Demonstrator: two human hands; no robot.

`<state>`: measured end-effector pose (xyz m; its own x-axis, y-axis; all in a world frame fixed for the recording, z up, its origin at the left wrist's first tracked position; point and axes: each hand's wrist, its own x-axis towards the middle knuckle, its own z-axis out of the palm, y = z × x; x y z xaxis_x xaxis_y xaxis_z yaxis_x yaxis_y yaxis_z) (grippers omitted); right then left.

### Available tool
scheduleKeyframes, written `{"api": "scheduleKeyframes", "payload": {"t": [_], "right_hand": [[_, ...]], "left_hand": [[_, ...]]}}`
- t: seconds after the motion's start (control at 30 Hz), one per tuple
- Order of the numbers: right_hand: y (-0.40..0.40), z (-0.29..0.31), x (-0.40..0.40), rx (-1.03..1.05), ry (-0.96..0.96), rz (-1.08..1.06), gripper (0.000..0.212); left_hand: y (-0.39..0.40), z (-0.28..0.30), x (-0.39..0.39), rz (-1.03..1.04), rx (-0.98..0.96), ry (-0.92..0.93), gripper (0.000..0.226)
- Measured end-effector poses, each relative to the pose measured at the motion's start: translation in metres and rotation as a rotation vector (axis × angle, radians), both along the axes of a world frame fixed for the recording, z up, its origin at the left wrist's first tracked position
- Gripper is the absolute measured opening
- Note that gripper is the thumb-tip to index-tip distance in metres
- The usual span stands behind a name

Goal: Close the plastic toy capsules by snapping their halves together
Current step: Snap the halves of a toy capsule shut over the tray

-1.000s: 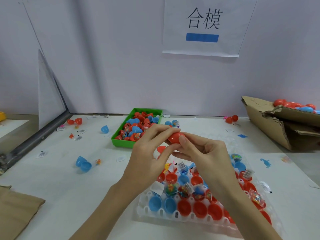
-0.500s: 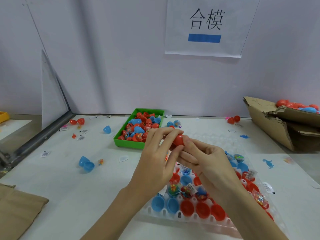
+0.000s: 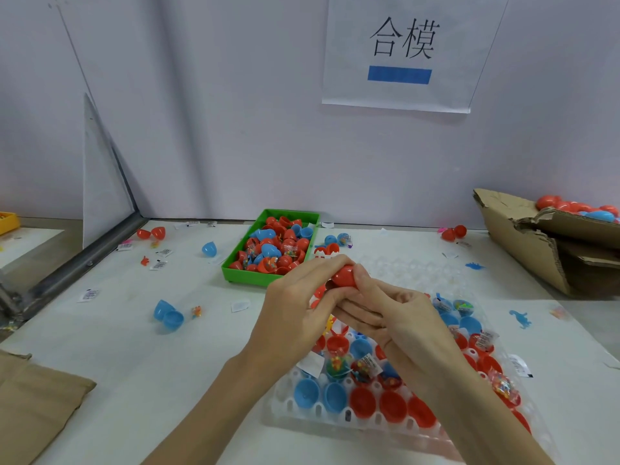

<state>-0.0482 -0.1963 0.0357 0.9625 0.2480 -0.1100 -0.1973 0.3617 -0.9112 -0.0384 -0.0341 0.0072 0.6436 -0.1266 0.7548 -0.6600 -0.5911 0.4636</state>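
Left hand (image 3: 295, 317): fingers curled, tips pinching the left side of the red capsule (image 3: 344, 276). Capsule held in the air above the clear tray (image 3: 339, 412), between both hands; smooth, glossy hard plastic, egg-shaped. Long axis appears to run left-right, so the closing squeeze would go hand toward hand; seam hidden by fingers, so I cannot tell if it has snapped. Right hand (image 3: 399, 317): thumb and fingertips pressed on the capsule's right end, equally close. Tray pockets below hold open red and blue half-shells, some with wrapped toys.
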Motion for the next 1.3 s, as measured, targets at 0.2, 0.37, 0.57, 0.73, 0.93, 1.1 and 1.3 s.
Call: {"api": "scheduleKeyframes", "payload": {"t": [0.2,0.37,0.57,0.73,0.93,1.1,1.3], "right_hand": [[0.000,-0.008,0.002,0.029,0.009,0.007,0.037],[-0.001,-0.012,0.005,0.070,0.059,0.103,0.039],[0.000,-0.012,0.004,0.055,0.022,0.123,0.042],[0.001,-0.002,0.004,0.186,0.108,0.189,0.047],[-0.003,0.004,0.004,0.311,0.052,0.389,0.038],[-0.002,0.005,0.005,0.294,-0.070,0.367,0.046],[-0.004,0.009,0.004,0.260,-0.113,0.366,0.049]], "left_hand": [[-0.010,-0.004,-0.004,-0.036,-0.003,0.065,0.040],[-0.014,-0.004,-0.006,-0.012,-0.004,0.095,0.044],[-0.009,0.000,-0.007,0.040,0.035,0.042,0.036],[-0.009,0.002,-0.008,0.018,-0.105,0.104,0.032],[-0.009,0.010,-0.011,-0.183,-0.277,0.189,0.028],[-0.011,0.011,-0.012,-0.230,-0.243,0.176,0.035],[-0.019,0.012,-0.017,-0.243,-0.280,0.124,0.032]]}}
